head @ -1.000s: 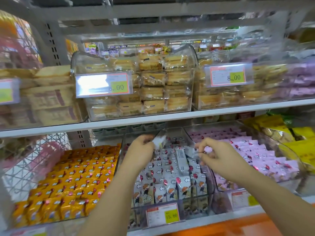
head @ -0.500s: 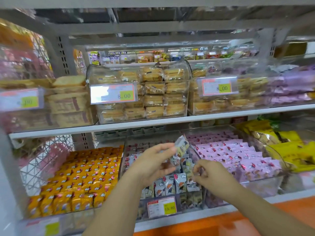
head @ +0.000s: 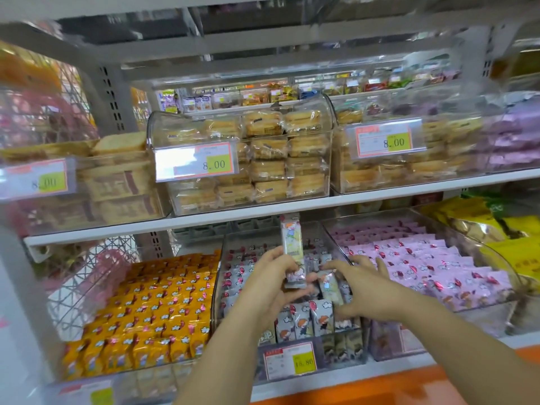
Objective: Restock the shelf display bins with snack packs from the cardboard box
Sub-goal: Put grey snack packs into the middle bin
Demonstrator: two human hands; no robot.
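The restocking is looking well along, as a judgement from how the bins are lying: the lower shelf is showing full rows nearly everywhere, and only the middle bin is being worked, with loose packs on top waiting to be set straight; the cardboard box is not showing, so how much stock is left cannot be told. Running left to right, the orange packs are standing in tight, tidy rows in their clear bin. Next, the left hand is gripping a grey cartoon snack pack by its lower end, holding it upright above the middle bin. Beside it, the right hand is reaching in with fingers spread wide, holding nothing, its fingertips touching a tilted loose pack lying on the standing rows. Farther right, pink packs are filling the neighbouring bin in overlapping rows, and yellow bags are piling at the edge. Above, the domed bins of wrapped cakes are sitting stacked full.
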